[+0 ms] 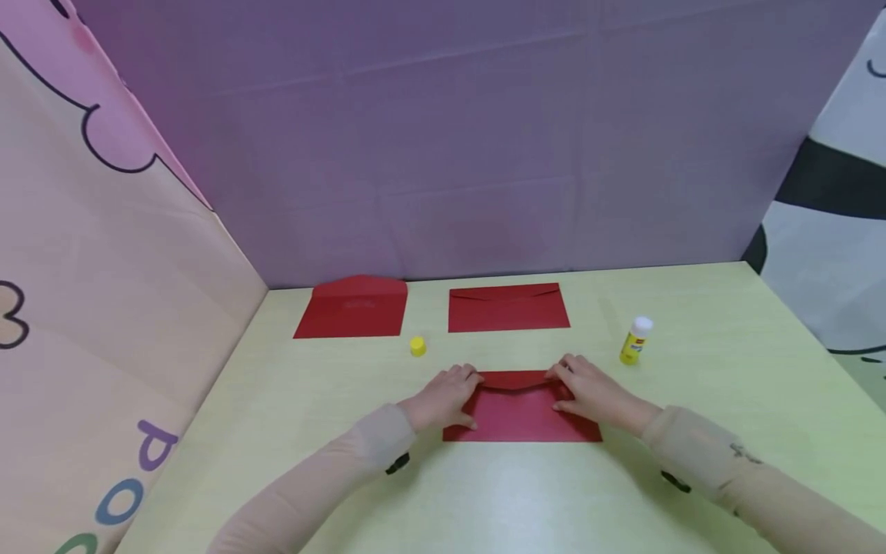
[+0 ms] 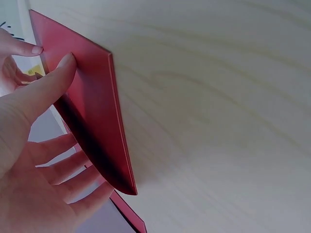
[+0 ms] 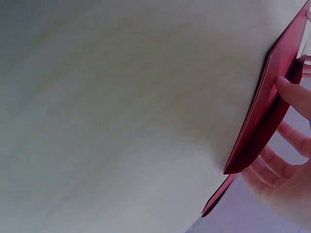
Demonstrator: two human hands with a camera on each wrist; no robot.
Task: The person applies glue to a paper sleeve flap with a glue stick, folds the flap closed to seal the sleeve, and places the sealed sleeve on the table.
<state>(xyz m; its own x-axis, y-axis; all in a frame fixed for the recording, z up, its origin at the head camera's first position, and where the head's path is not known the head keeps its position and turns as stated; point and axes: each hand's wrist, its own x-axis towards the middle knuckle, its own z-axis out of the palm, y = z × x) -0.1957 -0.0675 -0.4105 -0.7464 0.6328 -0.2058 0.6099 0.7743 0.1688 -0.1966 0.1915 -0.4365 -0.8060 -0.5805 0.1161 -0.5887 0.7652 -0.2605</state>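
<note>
Holds a red envelope (image 2: 95, 90) in the left hand (image 2: 29, 177), thumb on its face, fingers spread along the outer side of the curved flap (image 2: 95, 158). Shows part of the right hand (image 2: 12, 56) at the left edge, a yellow patch (image 2: 33, 71) beside it, another red piece (image 2: 130, 211) below, and pale, wood-grained tabletop (image 2: 218, 121) across the right.

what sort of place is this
Possibly a small staged craft corner: a pale table stands against a plain purple backdrop beside a printed side panel, with red envelopes and a glue stick on it.
</note>
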